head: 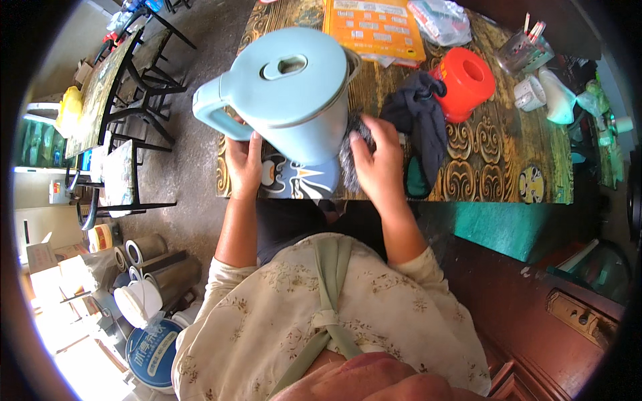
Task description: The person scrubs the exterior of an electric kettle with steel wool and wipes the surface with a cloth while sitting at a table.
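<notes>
A pale blue electric kettle (306, 125) with a round lid and side handle is at the table's front edge, its spout to the right. My left hand (244, 165) has its thumb against the kettle's lower side, below the handle; the fingers are partly hidden behind it. In my right hand (381, 160) is a dark grey, fuzzy scourer, apparently steel wool (349, 165), beside the kettle's right wall. Under the kettle shows a painted mask design (316, 178) on the tabletop. Whether the kettle's base rests on the table is hidden.
Right of my right hand lies a dark cloth (426, 125) against a red plastic canister (464, 85). Behind are an orange printed booklet (376, 30), a plastic bag (441, 22) and a chopstick holder (524, 52). A white cup (529, 93) stands farther right. Chairs (143, 75) stand leftward.
</notes>
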Motion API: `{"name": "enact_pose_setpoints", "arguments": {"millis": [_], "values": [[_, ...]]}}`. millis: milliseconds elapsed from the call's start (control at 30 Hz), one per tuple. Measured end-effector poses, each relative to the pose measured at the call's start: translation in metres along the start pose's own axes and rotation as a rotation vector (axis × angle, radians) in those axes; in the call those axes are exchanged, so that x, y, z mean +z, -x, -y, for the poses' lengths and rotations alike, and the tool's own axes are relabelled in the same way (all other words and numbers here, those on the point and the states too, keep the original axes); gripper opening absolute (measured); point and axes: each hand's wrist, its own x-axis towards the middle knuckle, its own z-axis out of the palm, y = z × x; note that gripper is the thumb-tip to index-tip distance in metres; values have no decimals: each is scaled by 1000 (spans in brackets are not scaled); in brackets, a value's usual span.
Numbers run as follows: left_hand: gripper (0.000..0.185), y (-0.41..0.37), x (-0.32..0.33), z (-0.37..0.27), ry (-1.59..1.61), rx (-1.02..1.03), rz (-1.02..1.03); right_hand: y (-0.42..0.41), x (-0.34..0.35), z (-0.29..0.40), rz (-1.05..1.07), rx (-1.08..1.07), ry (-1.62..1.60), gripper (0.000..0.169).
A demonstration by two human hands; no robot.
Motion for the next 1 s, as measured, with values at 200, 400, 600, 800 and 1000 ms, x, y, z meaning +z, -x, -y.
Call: {"name": "enact_pose_setpoints", "arguments": {"millis": [200,400,600,800,1000], "values": [[44,2,-1,0,32,-13,-25,-28,-25,69,-161,-293,-164,36],[43,0,3,-2,79,-15,-1,-12,-1,12,-45,-63,-54,32],[42,0,0,2,82,23,-15,-17,-23,56,-100,-208,-232,38],[42,1,3,-4,72,-21,-13,-23,-8,51,-185,-293,-143,39],[41,0,3,-5,121,11,-1,4,1,10,-80,-127,-104,36]]}}
